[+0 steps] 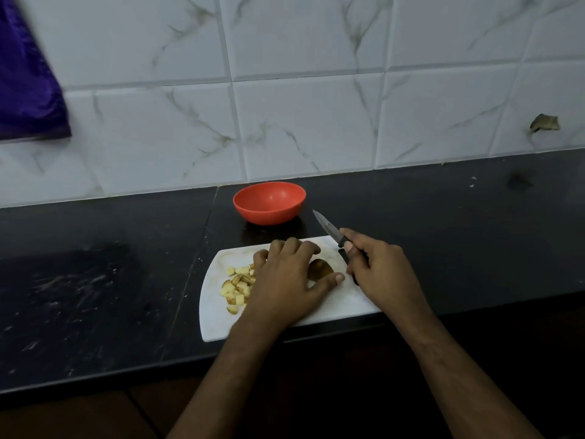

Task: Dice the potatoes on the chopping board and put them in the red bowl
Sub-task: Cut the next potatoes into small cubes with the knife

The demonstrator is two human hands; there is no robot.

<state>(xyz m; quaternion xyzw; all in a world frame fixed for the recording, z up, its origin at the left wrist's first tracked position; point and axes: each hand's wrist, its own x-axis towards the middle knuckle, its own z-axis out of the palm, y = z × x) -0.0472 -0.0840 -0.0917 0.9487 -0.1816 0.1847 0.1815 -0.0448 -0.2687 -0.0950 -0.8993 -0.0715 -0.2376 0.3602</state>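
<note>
My left hand (286,274) lies flat-ish over the middle of the white chopping board (319,307), fingers curled down onto a brown-skinned potato piece (319,269); thumb stretched out toward the right. I cannot tell how firmly the piece is pinned, since the palm hides most of it. My right hand (378,264) is closed around the black handle of a small knife (329,230), blade lifted clear of the board and pointing up toward the red bowl (269,202). The bowl sits on the dark counter (95,280) just beyond the board, and looks empty. Diced potato cubes (239,285) lie heaped on the board's left part, partly under my left wrist. Judgement: raw potato is firm and dense, cut faces wet and likely slippery, the rounded skin side prone to rolling. Best hold is cut face down, fingertips tucked back from the blade line. Cubes are light and loose; scoop them together, not singly.
</note>
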